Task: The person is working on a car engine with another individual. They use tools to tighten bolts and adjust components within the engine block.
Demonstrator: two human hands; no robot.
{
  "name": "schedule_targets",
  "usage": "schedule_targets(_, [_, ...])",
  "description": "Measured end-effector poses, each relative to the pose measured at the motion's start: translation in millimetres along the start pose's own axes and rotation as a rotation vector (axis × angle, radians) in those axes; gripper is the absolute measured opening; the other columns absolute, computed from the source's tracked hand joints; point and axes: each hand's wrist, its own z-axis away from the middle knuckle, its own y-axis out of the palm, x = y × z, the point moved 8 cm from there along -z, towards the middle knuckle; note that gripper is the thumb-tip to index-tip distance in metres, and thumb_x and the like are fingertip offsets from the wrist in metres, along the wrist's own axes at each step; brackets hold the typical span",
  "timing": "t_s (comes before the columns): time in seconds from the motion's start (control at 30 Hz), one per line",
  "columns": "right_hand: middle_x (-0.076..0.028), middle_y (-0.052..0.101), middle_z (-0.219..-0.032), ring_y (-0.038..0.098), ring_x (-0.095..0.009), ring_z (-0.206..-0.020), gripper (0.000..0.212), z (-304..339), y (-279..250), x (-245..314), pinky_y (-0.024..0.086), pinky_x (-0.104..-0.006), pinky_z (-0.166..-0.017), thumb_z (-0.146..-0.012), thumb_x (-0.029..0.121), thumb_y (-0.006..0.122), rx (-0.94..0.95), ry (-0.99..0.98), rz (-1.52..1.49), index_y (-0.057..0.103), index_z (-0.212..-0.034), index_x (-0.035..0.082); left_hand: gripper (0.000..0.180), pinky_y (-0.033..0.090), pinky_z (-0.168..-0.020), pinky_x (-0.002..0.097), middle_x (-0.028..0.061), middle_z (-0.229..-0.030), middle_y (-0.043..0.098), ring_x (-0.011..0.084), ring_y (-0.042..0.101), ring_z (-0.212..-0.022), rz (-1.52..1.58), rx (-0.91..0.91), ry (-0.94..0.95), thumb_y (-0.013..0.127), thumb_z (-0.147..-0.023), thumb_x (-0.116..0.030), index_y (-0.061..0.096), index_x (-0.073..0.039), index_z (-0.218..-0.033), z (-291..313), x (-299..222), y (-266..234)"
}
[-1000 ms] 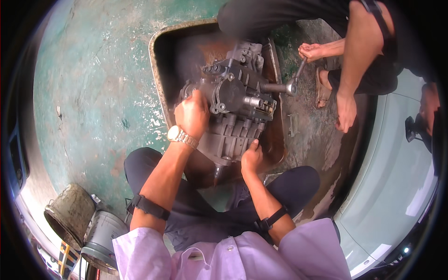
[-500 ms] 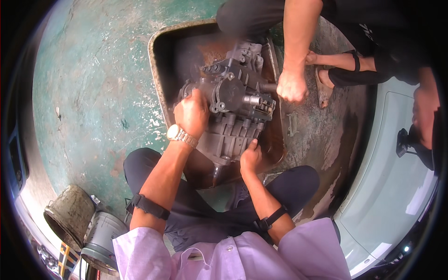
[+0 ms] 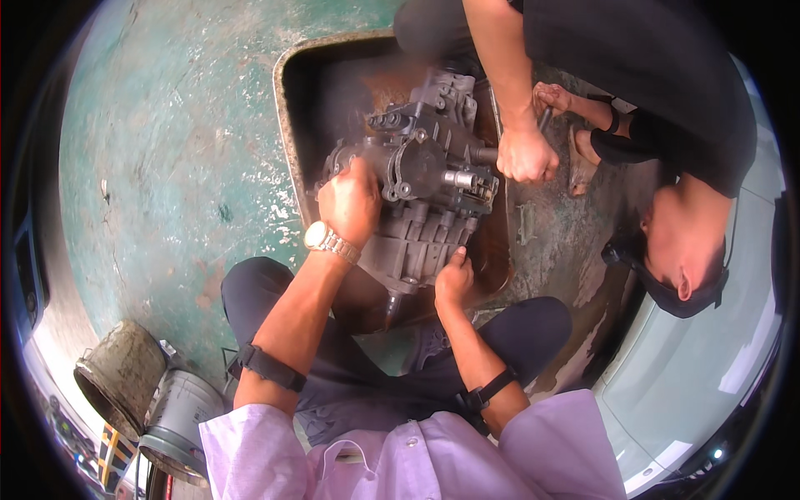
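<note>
A grey metal gearbox point(image 3: 408, 250) lies in a large rusty-rimmed tray point(image 3: 282, 108) in front of me. My left hand point(image 3: 352, 200), with a watch on the wrist, is closed over the left side of its casing; the fingertips are hidden. My right hand point(image 3: 454, 279) grips the ribbed lower right edge, thumb on top and the other fingers mostly out of sight. A short bright shaft point(image 3: 458, 179) sticks out of the casing between my hands. At the gearbox's right side, a co-worker's fist point(image 3: 529, 154) is by a protruding metal shaft point(image 3: 483, 155).
The co-worker's other hand point(image 3: 553, 97) holds a dark rod-like tool. That person leans in from the upper right, beside a pale car panel point(image 3: 675, 350). Two dirty buckets point(image 3: 125, 367) lie at the lower left. Green worn floor point(image 3: 175, 167) surrounds the tray.
The co-worker has leaned further in, head now in view, and the fist has shifted slightly right. My two hands keep their holds on the gearbox.
</note>
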Motion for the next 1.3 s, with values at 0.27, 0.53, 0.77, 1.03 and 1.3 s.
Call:
schedule_targets(0.27, [-0.031,0.063,-0.117,0.056,-0.048,-0.112,0.059,-6.9,0.3,-0.7,0.042,-0.0503,-0.099,-0.101,0.044,0.039,0.005,-0.018,0.016,0.060,-0.119,-0.008,0.010,0.050,-0.057,0.0520,0.0210,-0.074,0.065,0.0432,0.063,-0.065,-0.001,-0.023,-0.001,0.055,-0.090,-0.011,0.055,-0.004,-0.083,-0.1,1.1,0.4])
schedule_targets(0.53, [-0.031,0.064,-0.112,0.057,-0.049,-0.108,0.057,-4.7,-1.2,1.5,0.043,-0.0514,-0.096,-0.102,0.043,0.039,-0.008,-0.044,-0.009,0.061,-0.115,-0.007,0.011,0.050,-0.057,0.0521,0.0206,-0.072,0.066,0.0425,0.064,-0.064,-0.017,-0.020,0.017,0.054,-0.091,-0.012,0.055,-0.004,-0.083,-2.9,-2.6,1.2])
schedule_targets(0.77, [-0.033,0.061,-0.118,0.057,-0.047,-0.112,0.058,7.0,16.6,-4.9,0.042,-0.0474,-0.098,-0.103,0.041,0.037,-0.035,0.026,0.000,0.060,-0.118,-0.011,0.017,0.049,-0.065,0.0565,0.0245,-0.077,0.066,0.0471,0.063,-0.071,-0.004,0.092,0.011,0.052,-0.094,-0.018,0.054,-0.004,-0.084,-25.3,0.1,7.4])
schedule_targets(1.03, [-0.032,0.061,-0.120,0.056,-0.044,-0.116,0.056,0.6,21.0,-17.6,0.040,-0.0455,-0.100,-0.100,0.039,0.041,0.015,0.064,-0.037,0.058,-0.121,-0.010,0.016,0.049,-0.065,0.0564,0.0245,-0.077,0.066,0.0471,0.063,-0.071,-0.037,0.121,-0.013,0.051,-0.094,-0.017,0.055,-0.005,-0.085,-26.4,-0.7,8.5])
schedule_targets(1.3, [-0.031,0.062,-0.114,0.058,-0.042,-0.108,0.050,-2.0,20.2,-21.7,0.041,-0.0443,-0.097,-0.097,0.036,0.045,0.026,0.084,-0.104,0.059,-0.112,-0.010,0.012,0.050,-0.065,0.0557,0.0244,-0.077,0.066,0.0466,0.063,-0.072,-0.018,0.125,-0.026,0.053,-0.092,-0.014,0.055,-0.004,-0.085,-25.9,-1.0,8.1])
